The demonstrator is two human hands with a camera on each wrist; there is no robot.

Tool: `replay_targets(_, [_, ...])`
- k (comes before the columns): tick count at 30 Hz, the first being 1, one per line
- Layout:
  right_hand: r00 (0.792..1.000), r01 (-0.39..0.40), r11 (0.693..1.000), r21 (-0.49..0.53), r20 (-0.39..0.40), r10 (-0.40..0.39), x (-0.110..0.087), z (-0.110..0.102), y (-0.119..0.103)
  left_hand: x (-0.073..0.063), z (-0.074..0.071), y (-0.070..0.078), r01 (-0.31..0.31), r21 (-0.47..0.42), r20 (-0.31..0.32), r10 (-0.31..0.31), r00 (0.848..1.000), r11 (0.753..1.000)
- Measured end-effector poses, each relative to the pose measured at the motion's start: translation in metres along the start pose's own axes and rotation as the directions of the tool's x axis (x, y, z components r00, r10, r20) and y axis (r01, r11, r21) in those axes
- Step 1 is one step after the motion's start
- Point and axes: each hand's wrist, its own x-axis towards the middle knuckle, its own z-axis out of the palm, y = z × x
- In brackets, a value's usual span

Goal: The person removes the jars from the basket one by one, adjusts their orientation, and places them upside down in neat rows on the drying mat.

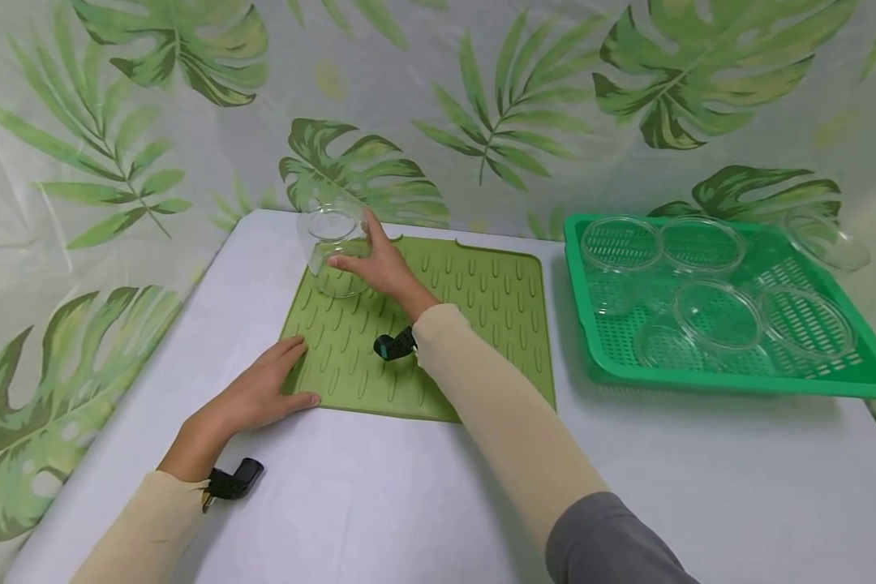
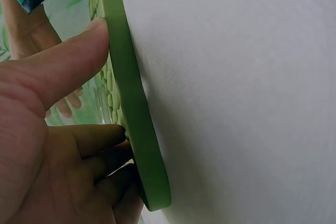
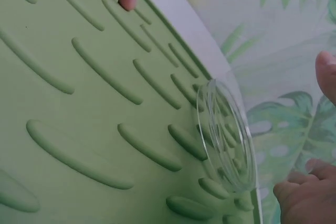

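A clear cup stands upside down near the back left corner of a green ridged mat. My right hand holds its side, thumb on the near side and fingers to the right. In the right wrist view, the cup's rim meets the mat, with the thumb and fingers around its upper part. My left hand rests at the mat's front left corner, fingers on the left edge and thumb at the front edge. The left wrist view has that thumb touching the mat's side.
To the right sits a green slotted basket with several clear cups inside, one leaning over its far right rim. White cloth covers the table. A leaf-print sheet hangs behind and on the left.
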Motion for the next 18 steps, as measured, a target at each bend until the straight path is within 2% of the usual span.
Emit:
replay_targets(10, [0.999, 0.034, 0.999, -0.006, -0.025, -0.034, 0.0017, 0.0024, 0.002, 0.0026, -0.0012, -0.0004, -0.001, -0.008, 0.0, 0.001, 1.0, 1.0])
replay_targets(18, [0.999, 0.036, 0.999, 0.024, -0.012, -0.036, -0.0007, -0.0001, 0.0043, 0.0014, 0.0004, -0.0015, 0.006, 0.009, 0.003, -0.006, 1.0, 1.0])
